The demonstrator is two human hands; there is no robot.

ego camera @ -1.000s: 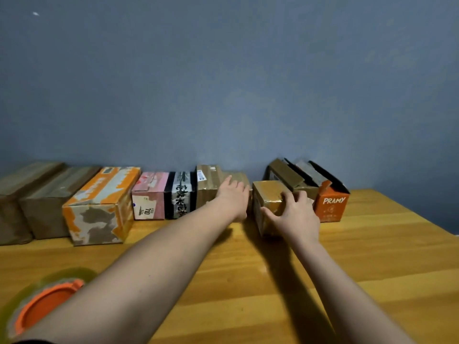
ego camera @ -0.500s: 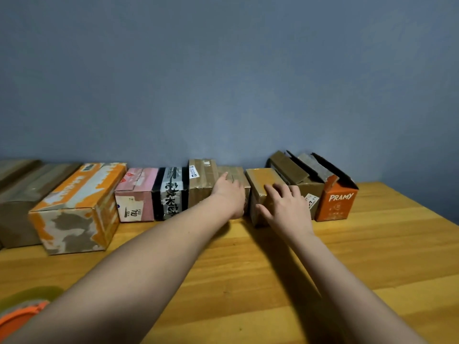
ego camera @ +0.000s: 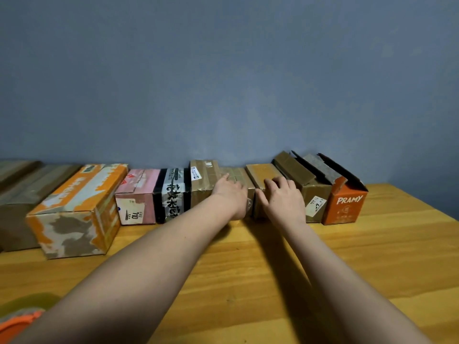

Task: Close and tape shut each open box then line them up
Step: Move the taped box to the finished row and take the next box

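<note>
The small taped box, under the right hand whose spread fingers press flat on its lid, sits beside the brown box steadied by the flat-fingered left hand; push evenly until fronts align, avoiding the open-flapped boxes just right.

Right hand pushed taped box into row.

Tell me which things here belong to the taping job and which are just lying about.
Job:
- small tan box under right hand
- taped box under left hand
- open brown box
- open orange box
- lined-up boxes
- tape roll

Lying about:
- table
- wall
</note>
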